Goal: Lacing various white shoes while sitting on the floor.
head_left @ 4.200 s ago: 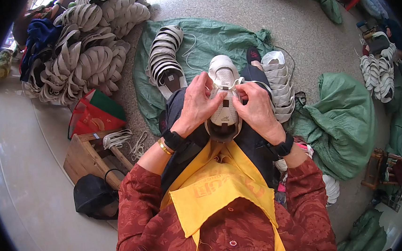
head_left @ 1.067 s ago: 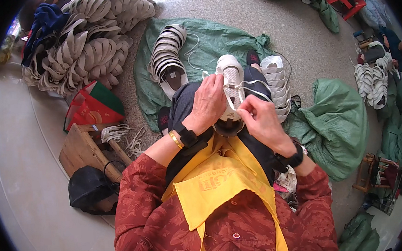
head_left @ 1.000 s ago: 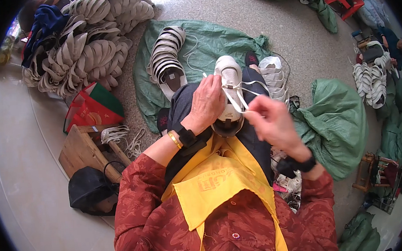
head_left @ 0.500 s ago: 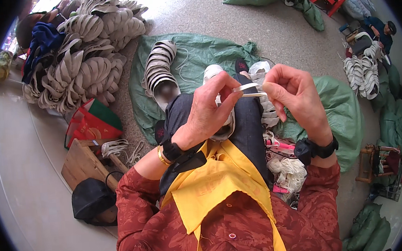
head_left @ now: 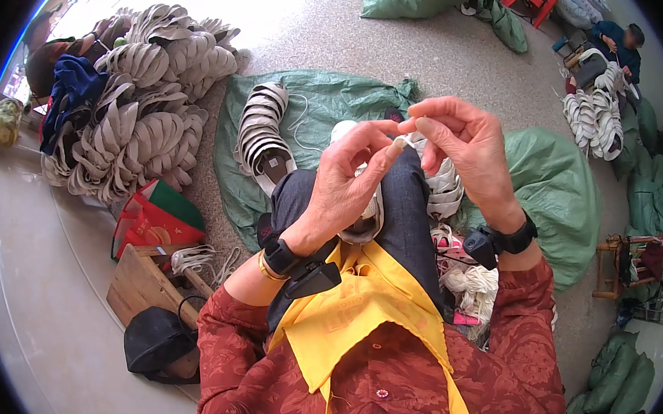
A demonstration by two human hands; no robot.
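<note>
Upper left of the frame: a heap of grey shoe soles [head_left: 135, 133], too overlapped to count. Centre: the left hand [head_left: 345, 186], raised above the lap with wrist bent back, pinches the end of a white lace [head_left: 398, 144] between thumb and forefinger. One white shoe [head_left: 363, 212] lies on the knee, largely hidden behind this hand. Right of centre: the right hand [head_left: 463, 146], fingers curled narrow, meets the same lace tip; its grip there is hard to make out. Each of the two wrists carries one black band.
</note>
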